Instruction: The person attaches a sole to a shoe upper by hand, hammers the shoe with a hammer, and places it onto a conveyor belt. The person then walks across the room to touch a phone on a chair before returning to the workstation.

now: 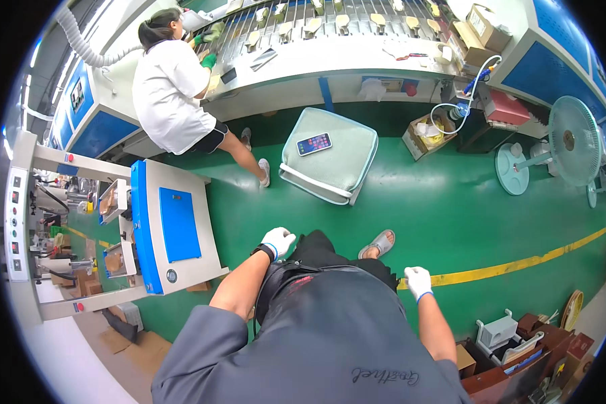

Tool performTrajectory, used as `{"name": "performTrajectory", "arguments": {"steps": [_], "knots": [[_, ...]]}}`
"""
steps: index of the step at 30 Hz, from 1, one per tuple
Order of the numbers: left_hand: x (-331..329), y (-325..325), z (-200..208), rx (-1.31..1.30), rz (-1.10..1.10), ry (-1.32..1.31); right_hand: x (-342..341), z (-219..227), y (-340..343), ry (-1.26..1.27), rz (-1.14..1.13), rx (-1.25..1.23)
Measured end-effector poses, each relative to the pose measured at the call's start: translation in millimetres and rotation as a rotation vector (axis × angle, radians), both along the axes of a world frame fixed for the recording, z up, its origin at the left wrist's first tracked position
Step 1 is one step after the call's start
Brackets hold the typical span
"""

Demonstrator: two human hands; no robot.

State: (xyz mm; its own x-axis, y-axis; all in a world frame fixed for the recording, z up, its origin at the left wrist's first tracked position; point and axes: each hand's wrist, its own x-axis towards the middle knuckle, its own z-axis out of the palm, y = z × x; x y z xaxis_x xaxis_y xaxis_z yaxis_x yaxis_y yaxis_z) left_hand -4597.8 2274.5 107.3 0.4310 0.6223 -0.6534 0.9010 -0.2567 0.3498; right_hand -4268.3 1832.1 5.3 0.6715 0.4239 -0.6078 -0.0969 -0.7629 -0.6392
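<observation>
My left hand (278, 241), in a white glove with a dark band at the wrist, hangs beside my left thigh, its fingers curled in and nothing showing in them. My right hand (419, 281), also white-gloved, is out to my right above the green floor. Its fingers are bent inward, and I see no object there. Ahead of me stands a square, pale green padded stool (330, 172) with a lit phone (314, 144) lying on top. Neither hand touches anything.
At left stands a white and blue machine (175, 225). A co-worker (172, 87) in green gloves bends over a long conveyor bench (303, 64) carrying shoe-shaped pieces. A fan (572, 140), an open carton (427, 137) and a yellow floor line (505, 271) lie to the right; clutter (518, 357) sits behind right.
</observation>
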Motion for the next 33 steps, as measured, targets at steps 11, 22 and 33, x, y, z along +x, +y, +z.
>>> {"name": "performTrajectory", "arguments": {"steps": [11,22,33], "knots": [[86,31,-11,-0.170,0.077,-0.182,49,10,-4,0.159,-0.039,-0.106],[125,141,-108,-0.189,-0.137,-0.086,-53,68,62,0.096,-0.108,-0.318],[238,283,-144,-0.030,-0.152,0.115,-131,125,123,0.272,-0.234,-0.478]]}}
